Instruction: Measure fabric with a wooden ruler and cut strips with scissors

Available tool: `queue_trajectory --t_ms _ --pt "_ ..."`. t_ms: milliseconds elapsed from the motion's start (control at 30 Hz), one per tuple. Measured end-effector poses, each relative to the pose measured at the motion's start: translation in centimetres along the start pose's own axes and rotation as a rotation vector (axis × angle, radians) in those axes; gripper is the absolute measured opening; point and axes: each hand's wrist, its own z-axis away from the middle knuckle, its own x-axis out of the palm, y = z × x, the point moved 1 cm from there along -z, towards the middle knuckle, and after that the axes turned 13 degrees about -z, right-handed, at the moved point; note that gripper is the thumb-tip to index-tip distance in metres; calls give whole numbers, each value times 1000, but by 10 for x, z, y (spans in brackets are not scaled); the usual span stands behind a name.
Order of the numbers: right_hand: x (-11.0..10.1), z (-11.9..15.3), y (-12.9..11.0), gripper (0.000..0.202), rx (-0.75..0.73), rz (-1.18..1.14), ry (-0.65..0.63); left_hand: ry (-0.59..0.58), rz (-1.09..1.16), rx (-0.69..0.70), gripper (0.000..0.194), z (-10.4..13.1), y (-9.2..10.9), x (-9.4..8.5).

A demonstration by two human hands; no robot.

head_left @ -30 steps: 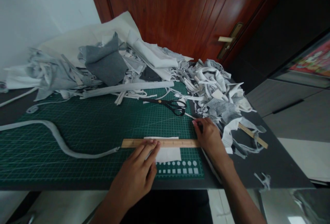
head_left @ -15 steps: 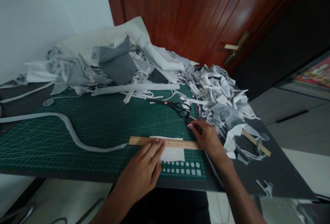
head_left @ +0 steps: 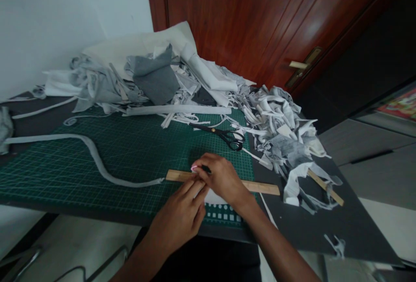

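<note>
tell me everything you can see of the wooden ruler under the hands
The ruler is a straight, flat, light-brown strip that looks wooden; its markings are not legible. It lies crosswise on the green mat, its right end passing the mat's edge over the dark table. The left hand's fingertips rest on it. The right hand hides its middle. A white piece shows on its near side.

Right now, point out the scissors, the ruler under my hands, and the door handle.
Scissors (head_left: 213,130): head view, on the pivot.
Ruler (head_left: 261,187): head view, on its bare right stretch.
Door handle (head_left: 298,65): head view, on the lever.
</note>
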Motion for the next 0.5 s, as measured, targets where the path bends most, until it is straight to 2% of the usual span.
queue_trajectory --t_ms 167,500 --pt "3 1 -1 9 8 31 -27 -38 45 -19 37 -3 1 -3" --pt "4 -2 -3 9 25 112 -60 -17 37 -20 36 -1 1 -2"
